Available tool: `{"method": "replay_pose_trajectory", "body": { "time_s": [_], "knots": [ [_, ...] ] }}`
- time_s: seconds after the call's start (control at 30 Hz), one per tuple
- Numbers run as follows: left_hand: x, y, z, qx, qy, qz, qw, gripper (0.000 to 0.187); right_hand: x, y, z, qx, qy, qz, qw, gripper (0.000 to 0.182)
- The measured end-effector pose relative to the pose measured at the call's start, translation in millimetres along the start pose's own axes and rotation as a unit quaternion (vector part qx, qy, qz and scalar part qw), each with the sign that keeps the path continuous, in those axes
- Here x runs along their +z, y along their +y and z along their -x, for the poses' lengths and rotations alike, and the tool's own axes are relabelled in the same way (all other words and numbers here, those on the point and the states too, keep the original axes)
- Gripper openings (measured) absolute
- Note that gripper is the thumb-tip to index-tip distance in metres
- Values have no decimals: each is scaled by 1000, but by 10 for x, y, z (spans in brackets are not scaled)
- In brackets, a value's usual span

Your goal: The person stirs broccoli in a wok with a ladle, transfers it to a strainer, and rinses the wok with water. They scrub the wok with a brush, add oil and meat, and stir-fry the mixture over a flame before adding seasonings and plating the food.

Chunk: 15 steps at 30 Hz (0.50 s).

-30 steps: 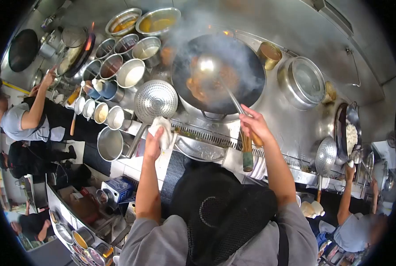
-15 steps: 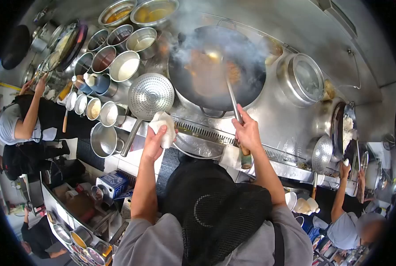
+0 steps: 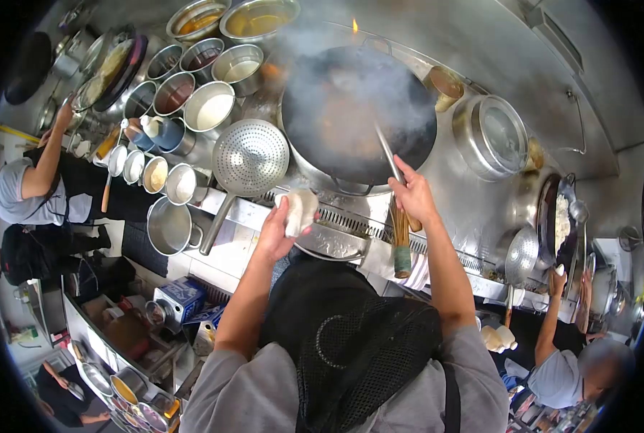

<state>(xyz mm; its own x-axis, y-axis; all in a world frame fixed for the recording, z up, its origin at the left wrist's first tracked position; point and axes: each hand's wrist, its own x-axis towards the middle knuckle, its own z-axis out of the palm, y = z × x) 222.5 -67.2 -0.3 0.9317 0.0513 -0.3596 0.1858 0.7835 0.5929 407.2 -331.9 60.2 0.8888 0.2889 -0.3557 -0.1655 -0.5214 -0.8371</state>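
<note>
My right hand (image 3: 413,193) is wrapped round the handle of a metal ladle (image 3: 387,150), which slants into a black wok (image 3: 417,141). Smoke hides the ladle's bowl and blurs the orange-brown food (image 3: 343,124) in the wok. My left hand (image 3: 277,229) grips a folded white cloth (image 3: 302,209) near the stove's front edge, left of the wok's near handle. Below my right hand is a bamboo brush (image 3: 401,252) with a green-wrapped end. A perforated strainer (image 3: 250,157) rests left of the wok, its handle pointing toward me.
Pots of sauces and a white liquid (image 3: 212,110) stand at the upper left, above small seasoning bowls (image 3: 156,175). A lidded steel pot (image 3: 481,137) is right of the wok. A small flame (image 3: 355,27) rises behind it. Co-workers (image 3: 563,368) stand at both sides.
My left hand has moved right with the cloth. The ladle has shifted right, and its bowl has vanished in thicker smoke. A flame has appeared behind the wok.
</note>
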Motion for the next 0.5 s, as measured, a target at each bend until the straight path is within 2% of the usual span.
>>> {"method": "replay_pose_trajectory", "body": {
  "time_s": [0.07, 0.1, 0.13, 0.2, 0.23, 0.3, 0.33, 0.4, 0.47, 0.5],
  "knots": [
    [66, -44, -136, -29, 17, -10, 999, 56, -107, 144, 95, -85, -50, 121, 988, 59],
    [108, -71, -233, -57, 47, 7, 997, 56, -158, 440, 56, -205, -36, 158, 965, 65],
    [157, -91, -324, -84, 78, 24, 993, 56, -281, 507, 152, -206, -35, 158, 965, 65],
    [335, -72, -457, -94, 84, 28, 992, 55, -515, 554, 406, -270, -1, 358, 894, 65],
    [422, -75, -520, -100, 85, 15, 991, 55, -631, 550, 527, -269, -1, 358, 894, 65],
    [537, -111, -664, -120, 69, 8, 990, 49, -861, 505, 771, -195, 25, 484, 853, 64],
    [594, -146, -741, -123, 68, 8, 990, 49, -967, 479, 879, -192, 26, 484, 853, 64],
    [645, -261, -908, -147, 87, -66, 983, 38, -1163, 379, 1081, -194, 69, 545, 813, 56],
    [593, -360, -1017, -133, 77, -39, 987, 31, -1341, 151, 1325, -179, 85, 574, 795, 54],
    [588, -367, -1055, -124, 70, -47, 989, 30, -1393, -93, 1493, -174, 85, 556, 808, 53]
  ]
}}
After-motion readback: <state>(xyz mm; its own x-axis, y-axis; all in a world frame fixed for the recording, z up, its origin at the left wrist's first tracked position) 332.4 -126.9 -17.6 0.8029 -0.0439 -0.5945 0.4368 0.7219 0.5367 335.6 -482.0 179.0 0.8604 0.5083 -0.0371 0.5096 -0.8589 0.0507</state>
